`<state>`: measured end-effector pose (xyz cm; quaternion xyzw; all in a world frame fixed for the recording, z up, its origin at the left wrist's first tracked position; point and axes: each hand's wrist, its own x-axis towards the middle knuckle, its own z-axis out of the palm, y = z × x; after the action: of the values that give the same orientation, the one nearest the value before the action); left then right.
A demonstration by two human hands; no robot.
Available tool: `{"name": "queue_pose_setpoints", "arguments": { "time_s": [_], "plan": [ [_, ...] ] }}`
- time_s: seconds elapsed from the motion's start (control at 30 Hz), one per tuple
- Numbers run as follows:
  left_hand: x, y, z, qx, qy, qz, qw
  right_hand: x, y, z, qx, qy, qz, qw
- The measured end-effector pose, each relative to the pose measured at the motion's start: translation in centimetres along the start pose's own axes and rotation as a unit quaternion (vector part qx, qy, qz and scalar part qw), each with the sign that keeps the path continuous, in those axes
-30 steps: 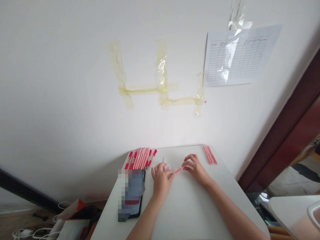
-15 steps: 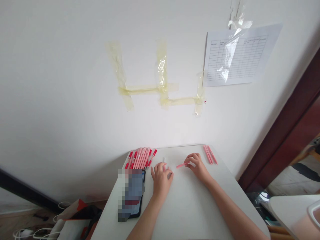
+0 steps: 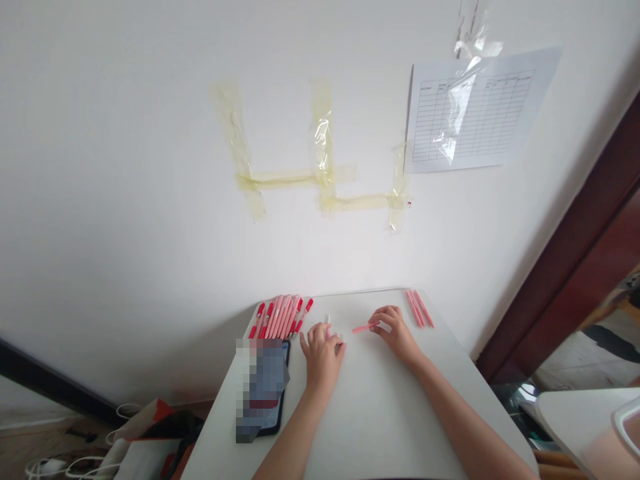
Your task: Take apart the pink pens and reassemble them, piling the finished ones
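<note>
My right hand point(image 3: 393, 328) pinches a slim pink pen barrel point(image 3: 364, 327) between thumb and fingers, its free end pointing left. To the left, my left hand point(image 3: 321, 350) is low over the table, fingers curled and thumb drawn in around small pink pieces that the fingers partly hide. A thin white piece point(image 3: 329, 319) sticks up just beyond its fingertips. Beyond the left hand lies a row of several pink and red pens point(image 3: 285, 317). A few pink pens point(image 3: 419, 309) lie to the right of my right hand, near the far edge.
The white table point(image 3: 385, 420) stands against a white wall with yellowed tape point(image 3: 285, 180) and a taped printed sheet point(image 3: 470, 113). A phone point(image 3: 273, 400), partly blurred out, lies left of my left arm. Bags and cables point(image 3: 75, 467) are on the floor at left.
My left thumb and fingers have drawn closer together over the small pieces. The right hand and the pink barrel stay almost where they were.
</note>
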<state>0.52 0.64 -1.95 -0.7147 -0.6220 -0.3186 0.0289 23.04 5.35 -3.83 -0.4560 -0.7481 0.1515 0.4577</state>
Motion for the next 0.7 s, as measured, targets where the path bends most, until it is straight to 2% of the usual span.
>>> {"name": "queue_pose_setpoints", "arguments": {
  "time_s": [0.7],
  "plan": [
    [0.09,0.10,-0.31,0.014,0.024,0.005,1.000,-0.03,-0.10,-0.08,-0.001,-0.018,0.008,1.000]
  ]
}}
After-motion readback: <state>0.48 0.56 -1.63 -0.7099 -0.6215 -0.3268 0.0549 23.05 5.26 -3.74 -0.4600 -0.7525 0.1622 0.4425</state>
